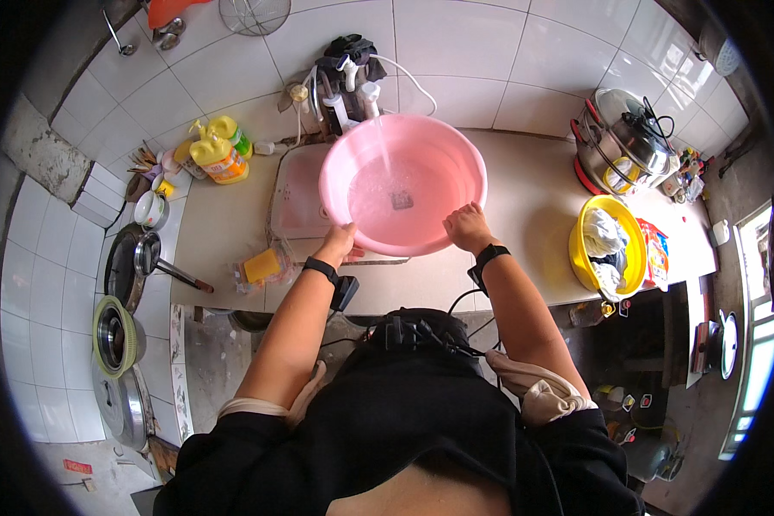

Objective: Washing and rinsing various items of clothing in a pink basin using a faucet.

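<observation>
A large pink plastic basin stands under the white tap and overlaps the right part of the sink. Water streams from the tap into it and froths on the left side, with some water inside. A small dark patch shows on the basin's bottom; I cannot tell what it is. My left hand grips the near left rim, thumb on top and fingers underneath. On the near right rim, my right hand is closed around the edge.
A yellow basin with white and dark cloths stands at the right, beside a red bag and a steel pot. Left of the sink are yellow pump bottles and a yellow sponge in wrapping. A ladle lies farther left.
</observation>
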`<state>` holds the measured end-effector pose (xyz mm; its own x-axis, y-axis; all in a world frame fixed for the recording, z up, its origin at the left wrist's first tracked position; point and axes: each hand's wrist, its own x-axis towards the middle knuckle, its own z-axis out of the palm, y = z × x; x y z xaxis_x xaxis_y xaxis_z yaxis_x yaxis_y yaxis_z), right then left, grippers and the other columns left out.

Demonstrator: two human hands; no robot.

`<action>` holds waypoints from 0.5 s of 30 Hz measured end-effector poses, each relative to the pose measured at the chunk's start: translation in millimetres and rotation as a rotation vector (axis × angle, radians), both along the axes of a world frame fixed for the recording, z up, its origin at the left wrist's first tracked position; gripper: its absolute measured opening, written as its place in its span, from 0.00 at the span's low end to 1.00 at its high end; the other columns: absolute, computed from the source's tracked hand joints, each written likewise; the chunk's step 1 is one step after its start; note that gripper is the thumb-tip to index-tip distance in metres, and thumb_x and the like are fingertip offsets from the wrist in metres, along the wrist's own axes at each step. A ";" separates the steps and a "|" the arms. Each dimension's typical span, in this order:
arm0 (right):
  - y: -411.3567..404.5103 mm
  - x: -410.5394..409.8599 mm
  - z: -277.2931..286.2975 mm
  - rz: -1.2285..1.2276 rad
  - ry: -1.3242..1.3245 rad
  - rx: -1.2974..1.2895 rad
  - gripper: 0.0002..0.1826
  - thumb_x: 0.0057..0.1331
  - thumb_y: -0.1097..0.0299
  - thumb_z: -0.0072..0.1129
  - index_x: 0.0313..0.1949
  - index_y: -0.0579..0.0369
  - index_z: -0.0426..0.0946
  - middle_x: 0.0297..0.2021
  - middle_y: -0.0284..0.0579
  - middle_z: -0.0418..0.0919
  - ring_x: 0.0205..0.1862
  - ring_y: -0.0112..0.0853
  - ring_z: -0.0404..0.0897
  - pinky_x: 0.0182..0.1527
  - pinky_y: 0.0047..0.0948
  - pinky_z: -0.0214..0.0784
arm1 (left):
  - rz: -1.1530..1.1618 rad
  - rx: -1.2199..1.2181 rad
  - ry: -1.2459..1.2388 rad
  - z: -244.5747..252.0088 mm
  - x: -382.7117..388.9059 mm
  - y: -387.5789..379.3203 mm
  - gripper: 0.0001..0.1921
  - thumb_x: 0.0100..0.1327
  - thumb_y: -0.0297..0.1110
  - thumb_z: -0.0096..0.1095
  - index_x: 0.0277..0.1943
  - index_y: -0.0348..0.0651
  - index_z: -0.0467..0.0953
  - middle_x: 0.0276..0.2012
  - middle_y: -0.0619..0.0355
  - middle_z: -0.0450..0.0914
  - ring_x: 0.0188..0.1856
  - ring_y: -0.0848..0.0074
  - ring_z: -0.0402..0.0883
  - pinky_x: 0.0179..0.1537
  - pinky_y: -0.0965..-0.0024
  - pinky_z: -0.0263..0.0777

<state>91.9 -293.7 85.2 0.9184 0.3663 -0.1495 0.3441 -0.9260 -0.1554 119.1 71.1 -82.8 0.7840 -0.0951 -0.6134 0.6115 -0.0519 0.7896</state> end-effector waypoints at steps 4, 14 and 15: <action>4.3 -0.1 4.1 0.010 -0.006 0.007 0.23 0.88 0.51 0.49 0.53 0.45 0.95 0.58 0.41 0.94 0.74 0.45 0.80 0.90 0.58 0.51 | -0.006 0.025 -0.002 4.0 -1.6 2.2 0.27 0.91 0.58 0.49 0.70 0.42 0.79 0.49 0.49 0.92 0.40 0.61 0.93 0.48 0.50 0.88; 3.4 0.0 5.0 0.009 0.008 -0.002 0.24 0.88 0.51 0.49 0.54 0.45 0.95 0.59 0.41 0.94 0.75 0.45 0.80 0.90 0.58 0.50 | -0.001 0.019 0.008 11.8 -5.7 2.1 0.27 0.91 0.58 0.48 0.71 0.44 0.79 0.53 0.49 0.92 0.43 0.61 0.94 0.51 0.49 0.88; 4.2 0.4 5.4 0.011 0.010 -0.007 0.24 0.88 0.51 0.49 0.54 0.45 0.95 0.59 0.41 0.94 0.75 0.45 0.80 0.91 0.58 0.50 | 0.001 0.020 0.006 12.8 -6.1 4.5 0.27 0.91 0.58 0.48 0.71 0.44 0.79 0.53 0.49 0.92 0.43 0.61 0.94 0.51 0.49 0.88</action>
<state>92.2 -289.5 90.5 0.9126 0.3756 -0.1612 0.3530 -0.9231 -0.1527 113.0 75.6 -70.0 0.7803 -0.0816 -0.6200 0.6164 -0.0673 0.7846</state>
